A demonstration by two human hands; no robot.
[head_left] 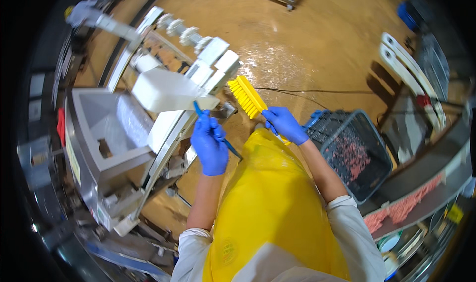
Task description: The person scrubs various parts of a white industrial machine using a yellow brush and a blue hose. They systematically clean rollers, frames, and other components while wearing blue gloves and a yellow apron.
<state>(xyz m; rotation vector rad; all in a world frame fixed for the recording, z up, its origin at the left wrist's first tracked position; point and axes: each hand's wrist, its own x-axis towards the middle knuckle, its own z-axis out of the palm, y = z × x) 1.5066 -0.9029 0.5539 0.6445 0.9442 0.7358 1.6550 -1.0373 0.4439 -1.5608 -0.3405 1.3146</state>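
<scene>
My right hand [286, 125], in a blue glove, is closed round the handle of a yellow scrub brush [248, 97]. Its bristles face left, and it is held out over the floor in front of me. In my gloved left hand [209, 145] is a slim blue stick-like tool [232, 149]; one end shows above the fingers and the other points down to the right. Its exact kind is not clear. The tool's upper end appears in front of a white plastic block-like part [166, 89] of the machine on my left.
A steel hopper [91, 133] and a white roller frame [191, 36] stand at left. A dark crate [325, 128] holding pink minced scraps is at right, beside a conveyor with pink meat [404, 210]. A cable [302, 90] crosses the wet floor [297, 44].
</scene>
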